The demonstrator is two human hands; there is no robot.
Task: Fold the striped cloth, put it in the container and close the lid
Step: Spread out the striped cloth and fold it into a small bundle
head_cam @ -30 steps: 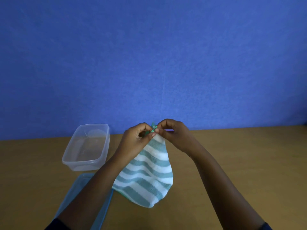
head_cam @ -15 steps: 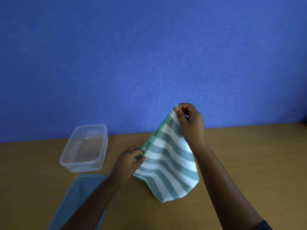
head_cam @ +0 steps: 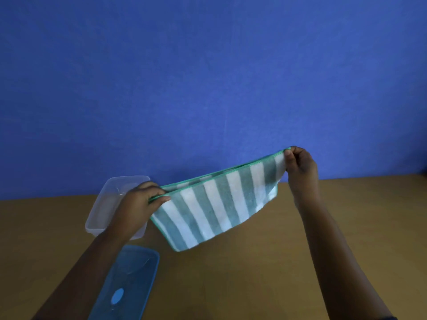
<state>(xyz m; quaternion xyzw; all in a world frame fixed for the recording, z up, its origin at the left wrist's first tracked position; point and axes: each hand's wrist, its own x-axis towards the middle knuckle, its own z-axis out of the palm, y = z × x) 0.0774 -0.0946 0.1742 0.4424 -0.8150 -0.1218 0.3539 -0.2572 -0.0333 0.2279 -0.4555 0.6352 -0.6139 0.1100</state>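
Observation:
The green-and-white striped cloth point(head_cam: 217, 204) hangs doubled over in the air above the table, stretched between both hands. My left hand point(head_cam: 138, 204) pinches its lower left end, in front of the container. My right hand point(head_cam: 300, 169) pinches the upper right end, higher up. The clear plastic container point(head_cam: 108, 204) stands open on the table at the left, partly behind my left hand. Its blue lid point(head_cam: 129, 285) lies flat on the table in front of it, under my left forearm.
A wooden table point(head_cam: 254, 273) spreads below the hands. A blue wall point(head_cam: 208, 77) rises straight behind its far edge.
My hands have drawn apart: the right went up and right, the left went left toward the container. The cloth went from a hanging bunch to a stretched, doubled band.

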